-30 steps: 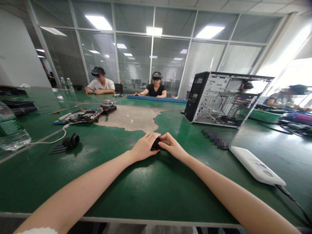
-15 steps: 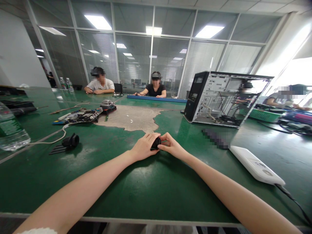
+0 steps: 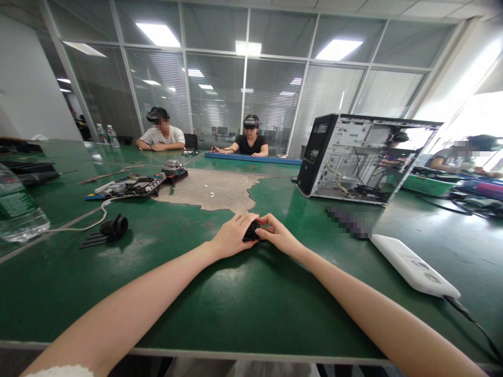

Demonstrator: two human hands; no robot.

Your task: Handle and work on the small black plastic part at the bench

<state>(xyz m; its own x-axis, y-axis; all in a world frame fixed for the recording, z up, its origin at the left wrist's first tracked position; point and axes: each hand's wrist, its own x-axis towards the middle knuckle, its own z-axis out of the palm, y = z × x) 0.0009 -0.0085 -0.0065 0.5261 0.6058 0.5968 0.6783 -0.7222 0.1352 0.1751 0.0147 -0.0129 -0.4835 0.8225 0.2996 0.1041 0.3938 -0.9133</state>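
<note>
Between my two hands, just above the green tabletop (image 3: pixel 231 314), is a small black part (image 3: pixel 251 231) whose kind I cannot make out. My left hand (image 3: pixel 232 236) wraps around its left side, fingers over the top and thumb beneath. From the right, my right hand (image 3: pixel 278 234) pinches the same part with thumb and curled fingers. The hands hide much of it. To the left on the table lies a black plastic piece with a round collar and long prongs (image 3: pixel 113 228).
An open computer case (image 3: pixel 359 162) stands at the back right. A white power bank (image 3: pixel 414 266) with a cable lies at right. Circuit boards (image 3: pixel 129 187) and a water bottle (image 3: pixel 18 207) are at left. Two people (image 3: pixel 162 133) sit across the table, others at right.
My right thumb and fingers have shifted slightly on the black part, and a little more of its face shows. My left hand has barely moved.
</note>
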